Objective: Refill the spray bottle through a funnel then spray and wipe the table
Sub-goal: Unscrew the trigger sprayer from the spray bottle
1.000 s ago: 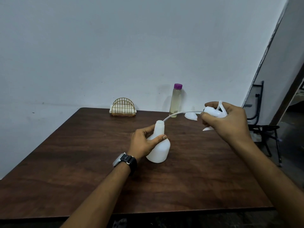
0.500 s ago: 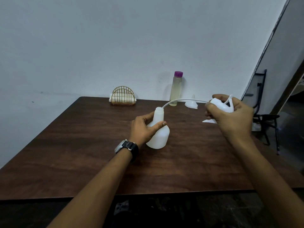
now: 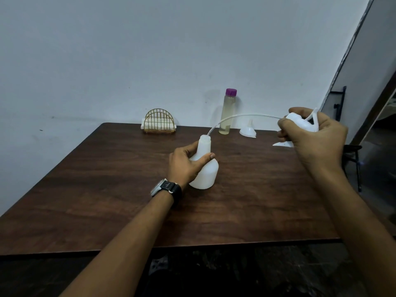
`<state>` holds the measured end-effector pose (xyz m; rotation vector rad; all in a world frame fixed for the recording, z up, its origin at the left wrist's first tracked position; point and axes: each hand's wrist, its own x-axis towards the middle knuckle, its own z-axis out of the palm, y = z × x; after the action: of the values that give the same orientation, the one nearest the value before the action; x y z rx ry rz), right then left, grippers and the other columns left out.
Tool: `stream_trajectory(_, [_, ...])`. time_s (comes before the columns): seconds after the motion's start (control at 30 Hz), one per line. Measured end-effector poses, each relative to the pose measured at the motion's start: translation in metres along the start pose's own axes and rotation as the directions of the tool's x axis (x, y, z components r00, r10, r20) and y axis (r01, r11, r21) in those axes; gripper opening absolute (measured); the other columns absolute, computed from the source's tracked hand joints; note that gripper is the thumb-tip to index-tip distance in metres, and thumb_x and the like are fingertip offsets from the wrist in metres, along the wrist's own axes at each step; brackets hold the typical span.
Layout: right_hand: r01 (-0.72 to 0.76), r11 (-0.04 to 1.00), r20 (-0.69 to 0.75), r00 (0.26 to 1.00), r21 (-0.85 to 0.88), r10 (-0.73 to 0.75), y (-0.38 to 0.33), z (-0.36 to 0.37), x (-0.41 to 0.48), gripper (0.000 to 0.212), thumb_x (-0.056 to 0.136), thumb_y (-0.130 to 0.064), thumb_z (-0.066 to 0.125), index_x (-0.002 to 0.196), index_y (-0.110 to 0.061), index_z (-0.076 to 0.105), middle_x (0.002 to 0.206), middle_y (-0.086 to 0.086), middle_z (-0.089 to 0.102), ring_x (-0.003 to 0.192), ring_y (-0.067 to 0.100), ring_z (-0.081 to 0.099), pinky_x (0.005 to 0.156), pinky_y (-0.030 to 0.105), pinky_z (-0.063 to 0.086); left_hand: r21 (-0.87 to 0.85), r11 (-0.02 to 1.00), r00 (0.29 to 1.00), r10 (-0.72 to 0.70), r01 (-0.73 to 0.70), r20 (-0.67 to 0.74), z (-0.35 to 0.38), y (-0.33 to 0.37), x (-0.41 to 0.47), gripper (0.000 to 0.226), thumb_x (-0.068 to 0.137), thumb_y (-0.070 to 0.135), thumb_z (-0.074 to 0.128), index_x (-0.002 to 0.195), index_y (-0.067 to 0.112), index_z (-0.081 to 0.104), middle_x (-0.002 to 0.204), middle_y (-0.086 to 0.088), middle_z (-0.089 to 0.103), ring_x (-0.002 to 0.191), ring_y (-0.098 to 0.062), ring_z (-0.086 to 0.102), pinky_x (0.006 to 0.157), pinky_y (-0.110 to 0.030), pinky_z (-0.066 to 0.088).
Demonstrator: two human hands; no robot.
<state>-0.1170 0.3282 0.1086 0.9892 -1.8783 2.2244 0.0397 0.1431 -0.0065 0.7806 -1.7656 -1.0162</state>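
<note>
while the left hand (image 3: pixel 184 166) is gripping the bottle (image 3: pixel 206 174), the right hand (image 3: pixel 317 142) is drawing its clutched spray head (image 3: pixel 300 124) farther toward 2 o'clock, unblocking the neck (image 3: pixel 205 142).

Left hand (image 3: pixel 184 166) gripped neck of white plastic spray bottle (image 3: pixel 206 174), upright on dark brown wooden table (image 3: pixel 107 189). Right hand (image 3: pixel 315 142) held white trigger spray head (image 3: pixel 300 124) raised, right of bottle. Thin white dip tube (image 3: pixel 242 116) arched from head, tip at open bottle mouth. Small white funnel (image 3: pixel 248 132) sat spout-up near far edge, just beside clear purple-capped bottle of yellowish liquid (image 3: pixel 227 112). Gold wire napkin holder (image 3: pixel 159 122) stood at far edge. Black-strapped watch (image 3: pixel 168 188) on left wrist.
</note>
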Motion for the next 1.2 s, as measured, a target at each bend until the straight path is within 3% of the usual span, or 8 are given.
stream_trajectory(0.1, [-0.017,0.999,-0.024,1.000,0.037,0.018,-0.004,-0.003,0.003,0.017,0.079,-0.007,0.076,0.094,-0.012,0.074,0.084,0.014,0.074,0.063,0.014,0.073,0.057,0.025,0.058,0.001,1.000,1.000,0.004,-0.004,-0.006,0.000,0.001,0.000,0.062,0.082,0.036,0.089,0.138,0.021,0.069,0.137,0.001,0.071,0.121,-0.004,0.064,0.104,-0.034,0.056])
stream_trajectory(0.2, [-0.032,0.999,-0.002,0.999,-0.004,0.032,-0.002,-0.004,0.003,0.017,0.079,-0.005,0.075,0.095,-0.009,0.075,0.088,0.017,0.074,0.063,0.015,0.073,0.054,0.025,0.057,-0.002,1.000,1.000,0.005,-0.005,-0.004,0.000,0.001,-0.001,0.061,0.082,0.037,0.089,0.138,0.021,0.070,0.136,0.001,0.071,0.123,-0.007,0.065,0.105,-0.036,0.057])
stream_trajectory(0.4, [-0.074,0.995,-0.025,0.997,0.070,0.076,0.002,-0.006,0.009,0.017,0.076,-0.011,0.078,0.092,-0.013,0.074,0.084,0.014,0.071,0.065,0.019,0.073,0.068,0.034,0.062,-0.026,1.000,1.000,-0.010,0.010,-0.003,0.001,0.000,-0.001,0.062,0.081,0.037,0.090,0.138,0.022,0.071,0.135,0.001,0.072,0.123,-0.009,0.068,0.103,-0.039,0.059])
stream_trajectory(0.63, [-0.242,0.954,-0.027,0.968,0.180,0.250,0.015,-0.006,0.018,0.020,0.077,-0.003,0.082,0.093,-0.006,0.070,0.065,0.004,0.067,0.060,0.015,0.069,0.057,0.032,0.060,-0.026,1.000,1.000,-0.005,0.005,-0.007,0.000,-0.001,-0.001,0.061,0.081,0.037,0.090,0.137,0.022,0.071,0.135,0.002,0.072,0.122,-0.007,0.068,0.103,-0.036,0.059])
stream_trajectory(0.83, [-0.282,0.893,-0.093,0.938,0.351,0.333,0.020,-0.017,0.025,0.019,0.082,-0.001,0.079,0.092,-0.009,0.064,0.071,0.008,0.060,0.051,0.009,0.062,0.051,0.023,0.054,-0.037,0.999,1.000,-0.021,0.021,-0.002,0.000,-0.001,-0.001,0.061,0.081,0.039,0.090,0.136,0.021,0.072,0.137,0.004,0.071,0.124,-0.006,0.066,0.107,-0.039,0.057])
stream_trajectory(1.03, [-0.317,0.860,-0.008,0.937,0.399,0.349,0.018,-0.020,0.022,0.025,0.084,-0.004,0.079,0.104,-0.003,0.064,0.075,0.009,0.061,0.054,0.010,0.063,0.058,0.025,0.058,-0.029,1.000,1.000,-0.011,0.011,-0.002,0.001,0.000,-0.002,0.062,0.082,0.037,0.090,0.138,0.020,0.070,0.139,0.003,0.069,0.126,-0.007,0.064,0.107,-0.036,0.055])
stream_trajectory(1.13, [-0.429,0.817,0.120,0.901,0.386,0.417,0.011,-0.018,0.018,0.019,0.083,-0.008,0.082,0.094,-0.005,0.067,0.074,0.007,0.065,0.060,0.012,0.065,0.072,0.031,0.063,-0.017,1.000,1.000,0.003,-0.003,-0.011,0.000,0.000,-0.001,0.061,0.082,0.036,0.090,0.137,0.019,0.070,0.138,0.002,0.070,0.121,0.000,0.061,0.104,-0.028,0.053])
stream_trajectory(1.2, [-0.522,0.764,0.225,0.853,0.380,0.471,0.006,-0.017,0.014,0.014,0.085,-0.009,0.080,0.090,-0.006,0.067,0.075,0.005,0.065,0.057,0.009,0.065,0.067,0.028,0.063,-0.023,1.000,1.000,-0.001,0.001,-0.003,0.000,0.001,-0.002,0.062,0.082,0.036,0.090,0.138,0.019,0.069,0.139,0.002,0.069,0.123,-0.002,0.062,0.105,-0.029,0.054])
